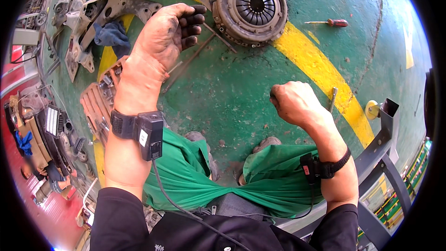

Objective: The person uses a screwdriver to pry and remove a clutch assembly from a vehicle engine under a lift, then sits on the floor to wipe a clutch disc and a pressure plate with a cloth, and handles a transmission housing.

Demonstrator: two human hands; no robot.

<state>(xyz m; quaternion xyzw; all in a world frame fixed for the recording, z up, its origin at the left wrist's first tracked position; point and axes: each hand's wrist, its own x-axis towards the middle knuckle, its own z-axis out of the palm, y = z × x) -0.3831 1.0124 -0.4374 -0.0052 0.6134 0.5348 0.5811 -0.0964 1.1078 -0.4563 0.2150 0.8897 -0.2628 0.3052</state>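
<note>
My left hand [169, 32] is raised over the floor at the upper left, palm partly turned up. Its blackened fingers are curled in, and nothing shows in them. Lower down and to the right, my right hand [297, 104] makes a fist with its back up; the fingertips are hidden, so I cannot tell if it holds anything. Beyond both hands lies a round clutch pressure plate [248, 11] with radial spring fingers. A long thin metal bar [193, 55] rests between it and my left wrist. A short metal rod [333, 98] lies just right of my right hand.
A red-handled screwdriver [338, 23] lies far right on the green floor [223, 88]. At left are an orange-brown tool case [95, 107], metal chassis parts [79, 32] and a blue cloth [113, 38]. A grey metal frame [378, 132] stands close on my right.
</note>
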